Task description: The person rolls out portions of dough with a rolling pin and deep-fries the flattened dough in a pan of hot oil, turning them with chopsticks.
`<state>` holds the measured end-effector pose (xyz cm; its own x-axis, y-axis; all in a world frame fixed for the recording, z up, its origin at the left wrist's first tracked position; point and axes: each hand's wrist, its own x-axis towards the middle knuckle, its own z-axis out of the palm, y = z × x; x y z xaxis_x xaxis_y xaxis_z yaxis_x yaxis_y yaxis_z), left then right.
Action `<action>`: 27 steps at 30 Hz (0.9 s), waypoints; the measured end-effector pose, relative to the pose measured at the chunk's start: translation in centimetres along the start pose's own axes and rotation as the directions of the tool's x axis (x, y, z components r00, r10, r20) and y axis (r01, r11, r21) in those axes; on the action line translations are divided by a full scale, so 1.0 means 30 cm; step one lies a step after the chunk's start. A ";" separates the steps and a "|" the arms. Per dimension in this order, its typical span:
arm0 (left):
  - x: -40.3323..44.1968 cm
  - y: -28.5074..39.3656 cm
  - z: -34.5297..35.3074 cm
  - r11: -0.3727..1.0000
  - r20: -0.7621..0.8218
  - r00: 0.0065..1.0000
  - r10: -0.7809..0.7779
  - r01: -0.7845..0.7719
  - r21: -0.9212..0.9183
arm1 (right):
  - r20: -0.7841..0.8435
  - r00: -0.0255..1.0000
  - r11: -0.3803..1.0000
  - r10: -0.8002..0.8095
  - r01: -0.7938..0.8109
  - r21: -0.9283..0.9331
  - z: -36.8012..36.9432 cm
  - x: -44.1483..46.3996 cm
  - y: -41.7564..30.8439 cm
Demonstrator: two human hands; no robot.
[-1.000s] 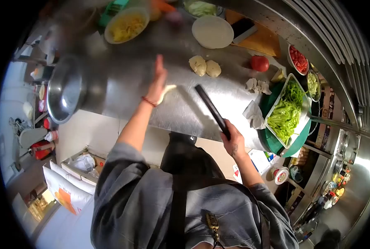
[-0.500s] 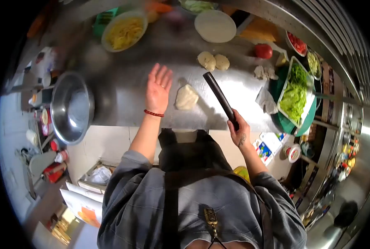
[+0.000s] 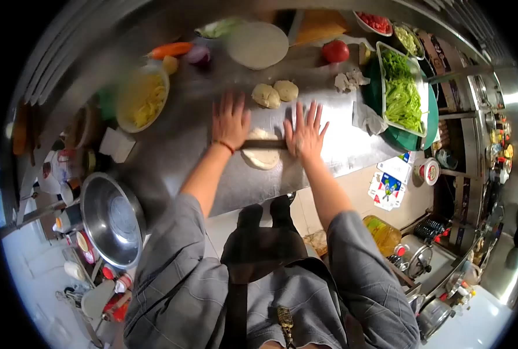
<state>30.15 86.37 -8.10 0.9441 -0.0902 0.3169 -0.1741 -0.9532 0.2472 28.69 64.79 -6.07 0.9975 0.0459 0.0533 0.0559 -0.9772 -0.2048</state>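
Observation:
A dark rolling pin [image 3: 267, 143] lies sideways across a flattened piece of dough [image 3: 262, 159] on the steel worktop [image 3: 206, 180]. My left hand [image 3: 231, 127] is laid over the pin's left end, its fingers stretched out flat and a red bracelet on the wrist. On the right end rests my right hand [image 3: 306, 136], palm down with fingers spread. Both palms hide the pin's ends. Just beyond the pin sit two round dough balls [image 3: 266, 96], side by side and touching.
A steel basin [image 3: 112, 221] stands at the left. Toward the back are a bowl of yellow strips [image 3: 148, 102], a carrot [image 3: 171, 50], a red onion [image 3: 199, 55], a white plate [image 3: 259, 45] and a tomato [image 3: 335, 52]. Right of my hands is a tray of chopped greens [image 3: 403, 96].
The rolling pin, earlier held upright-slanted in my right hand, now lies across the dough. My left hand has come down onto its other end. The dough looks flatter, and the view has shifted.

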 end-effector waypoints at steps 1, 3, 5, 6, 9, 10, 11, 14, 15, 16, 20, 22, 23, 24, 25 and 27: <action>0.039 -0.038 0.042 0.990 -0.058 0.996 0.064 -0.071 -0.122 | -0.114 0.993 0.998 -0.032 0.039 0.059 0.008 0.065 0.000; 0.054 -0.015 0.002 0.948 -0.033 0.974 0.222 -0.224 -0.227 | -0.104 0.980 0.985 -0.171 0.171 -0.007 0.043 0.069 0.010; -0.032 0.057 -0.069 0.869 0.405 0.855 0.324 -0.100 -0.485 | 0.016 0.970 0.968 -0.242 0.240 0.078 0.045 -0.095 0.028; -0.074 0.089 -0.058 0.905 0.331 0.929 0.163 -0.007 -0.426 | 0.048 0.961 0.960 -0.273 0.269 0.072 0.049 -0.186 0.052; -0.063 0.151 -0.095 0.939 0.653 0.750 0.099 0.146 -0.310 | -0.034 0.935 0.911 -0.353 0.351 0.214 -0.016 -0.367 0.096; -0.072 0.177 -0.147 0.939 0.662 0.741 0.112 0.140 -0.315 | -0.013 0.940 0.914 -0.340 0.334 0.229 -0.047 -0.406 0.105; -0.078 0.199 -0.204 0.890 0.609 0.788 0.090 0.211 -0.405 | 0.001 0.943 0.915 -0.333 0.323 0.241 -0.071 -0.423 0.117; -0.173 0.198 -0.246 0.606 0.619 0.781 -0.078 0.531 -0.593 | -0.051 0.954 0.892 -0.295 0.294 0.343 -0.121 -0.527 0.128; -0.216 0.185 -0.240 0.309 0.681 0.706 -0.193 0.703 -0.641 | -0.036 0.957 0.892 -0.289 0.283 0.354 -0.138 -0.552 0.127; -0.243 0.165 -0.232 0.293 0.678 0.706 -0.206 0.705 -0.646 | 0.007 0.955 0.894 -0.296 0.275 0.355 -0.155 -0.572 0.124; -0.351 0.109 -0.290 0.689 0.473 0.820 -0.321 0.545 -0.478 | 0.100 0.946 0.912 -0.307 0.263 0.314 -0.180 -0.549 0.068; -0.349 0.083 -0.266 0.900 0.359 0.896 -0.263 0.361 -0.242 | 0.192 0.937 0.930 -0.292 0.231 0.288 -0.156 -0.517 0.026; -0.351 0.073 -0.249 0.987 0.264 0.951 -0.161 0.156 0.041 | 0.093 0.969 0.942 -0.230 0.198 0.271 -0.124 -0.473 -0.019; -0.339 0.060 -0.193 0.974 0.275 0.935 -0.224 0.212 0.074 | -0.009 0.986 0.952 -0.167 0.164 0.257 -0.092 -0.424 -0.058; -0.304 0.056 -0.178 0.974 0.272 0.935 -0.226 0.214 0.075 | 0.041 0.994 0.982 -0.105 0.097 0.161 -0.043 -0.369 -0.078; -0.179 0.034 -0.132 0.970 0.203 0.966 -0.162 0.118 0.213 | 0.024 0.999 0.998 -0.041 0.040 0.043 0.009 -0.228 -0.092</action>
<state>23.81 87.01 -5.93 0.9967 0.0083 0.0805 0.0017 -0.9966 0.0823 21.74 67.22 -6.13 0.9951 0.0909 0.0378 0.0974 -0.9647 -0.2447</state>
